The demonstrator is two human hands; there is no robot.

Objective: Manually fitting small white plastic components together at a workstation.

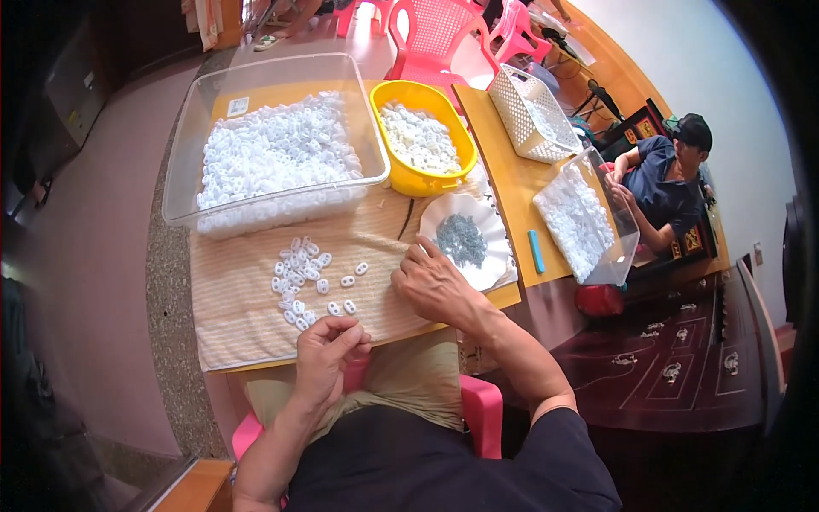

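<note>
My left hand (331,354) is at the table's near edge, thumb and fingers closed in a pinch. Whatever it holds is too small or hidden to make out. My right hand (437,283) is palm down beside the near left rim of a white scalloped plate (494,260), fingers bent and their tips hidden. A heap of small grey metallic pieces (461,240) lies on that plate. Left of my right hand, a loose pile of small white oval plastic pieces (299,269), each with two holes, lies on a striped cloth (247,320). Several others lie apart from the pile.
Behind the pile stands a large clear bin (277,200) of white pieces, beside a yellow tub (431,183) of cream ones. To the right are a blue-green stick-shaped tool (536,252), a white basket (529,115) and a clear bin (630,230), where another person (670,192) sits.
</note>
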